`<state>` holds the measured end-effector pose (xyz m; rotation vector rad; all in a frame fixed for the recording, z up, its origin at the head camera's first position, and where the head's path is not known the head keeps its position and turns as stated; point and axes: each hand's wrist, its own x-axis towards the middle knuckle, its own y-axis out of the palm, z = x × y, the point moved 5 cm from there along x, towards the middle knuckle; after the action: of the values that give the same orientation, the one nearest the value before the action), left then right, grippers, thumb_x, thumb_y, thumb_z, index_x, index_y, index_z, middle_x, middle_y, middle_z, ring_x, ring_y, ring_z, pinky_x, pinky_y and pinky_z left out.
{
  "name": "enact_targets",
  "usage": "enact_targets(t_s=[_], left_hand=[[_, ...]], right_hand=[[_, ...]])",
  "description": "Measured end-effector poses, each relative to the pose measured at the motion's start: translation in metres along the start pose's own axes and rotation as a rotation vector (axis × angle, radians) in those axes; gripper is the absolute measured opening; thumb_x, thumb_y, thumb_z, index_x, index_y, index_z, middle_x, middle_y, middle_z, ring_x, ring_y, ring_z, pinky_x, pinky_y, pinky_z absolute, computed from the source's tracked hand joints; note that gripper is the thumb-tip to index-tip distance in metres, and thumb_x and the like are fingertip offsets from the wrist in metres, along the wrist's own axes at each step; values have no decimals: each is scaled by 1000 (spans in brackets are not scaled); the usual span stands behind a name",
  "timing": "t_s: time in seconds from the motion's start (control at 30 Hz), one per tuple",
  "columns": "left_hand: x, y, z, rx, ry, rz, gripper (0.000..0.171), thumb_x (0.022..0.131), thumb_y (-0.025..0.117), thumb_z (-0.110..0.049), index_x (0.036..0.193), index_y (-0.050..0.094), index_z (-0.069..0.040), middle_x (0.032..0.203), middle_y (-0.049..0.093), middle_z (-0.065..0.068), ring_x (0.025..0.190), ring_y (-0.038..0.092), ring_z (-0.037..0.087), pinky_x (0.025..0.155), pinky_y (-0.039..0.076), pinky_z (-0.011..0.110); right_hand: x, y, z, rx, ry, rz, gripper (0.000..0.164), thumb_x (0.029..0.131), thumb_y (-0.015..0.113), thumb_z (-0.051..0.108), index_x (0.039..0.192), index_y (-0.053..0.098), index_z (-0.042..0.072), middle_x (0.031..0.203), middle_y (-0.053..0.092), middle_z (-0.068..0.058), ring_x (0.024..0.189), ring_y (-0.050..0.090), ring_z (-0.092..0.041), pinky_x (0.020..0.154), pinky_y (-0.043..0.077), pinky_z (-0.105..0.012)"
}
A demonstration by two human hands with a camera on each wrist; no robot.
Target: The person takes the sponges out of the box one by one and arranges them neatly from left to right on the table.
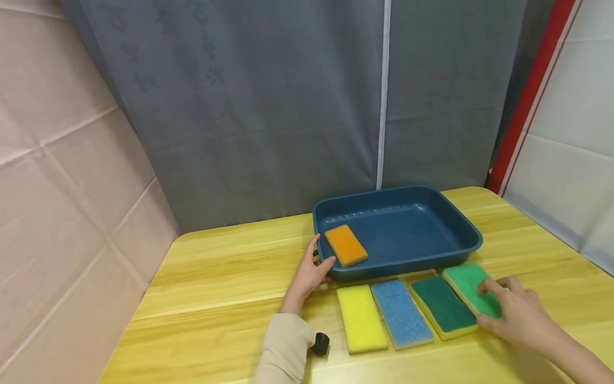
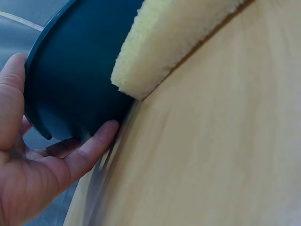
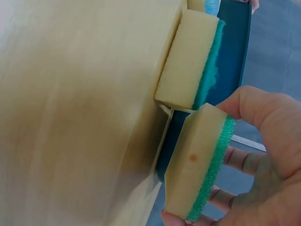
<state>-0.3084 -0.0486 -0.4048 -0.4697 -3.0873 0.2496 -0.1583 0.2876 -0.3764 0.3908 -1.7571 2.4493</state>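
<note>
My left hand [image 1: 308,273] holds the front left corner of a dark blue rectangular pan [image 1: 403,234], thumb near the rim, fingers along its outer side [image 2: 80,66]. Inside that corner lies an orange sponge [image 1: 346,246]. Between thumb and fingers, my right hand [image 1: 520,314] grips a light green sponge [image 1: 462,285] by its edges; in the right wrist view this sponge [image 3: 197,160] is tilted, its pale side showing. Just left of it is a dark green scouring sponge [image 1: 443,305] with a yellowish base. A blue sponge [image 1: 402,313] and a yellow sponge [image 1: 362,320] lie further left.
The sponges lie in a row along the pan's front side on a wood-grain table [image 1: 216,298]. A grey curtain [image 1: 268,106] hangs behind the table. Pale cloth walls stand at left and right, the right one [image 1: 571,122] with a red border. A black object [image 1: 320,344] sits by the left sleeve.
</note>
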Motion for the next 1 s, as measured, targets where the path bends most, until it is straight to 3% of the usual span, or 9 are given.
enact_targets(t_s=[0.37,0.83,1.0], left_hand=[[-19,3,-25,11,-6,11,70,91,56,-15,147,14,-18,140,28,30,108,53,36,75,53,46],[-18,4,-24,-7,-1,16,71,90,56,-14,147,14,-18,140,27,30,108,52,37,76,52,48],[-6,2,-8,-6,2,6,72,89,59,-18,147,16,-22,140,28,27,106,53,35,74,53,46]], right_hand=[[-2,5,-6,39,21,29,41,63,79,18,95,55,8,100,47,-33,81,47,-53,66,35,-61],[-1,3,-12,50,25,64,40,66,78,18,97,56,6,99,48,-32,83,47,-50,63,37,-60],[-1,3,-14,54,27,67,40,66,78,17,98,56,6,99,48,-32,86,47,-49,64,36,-59]])
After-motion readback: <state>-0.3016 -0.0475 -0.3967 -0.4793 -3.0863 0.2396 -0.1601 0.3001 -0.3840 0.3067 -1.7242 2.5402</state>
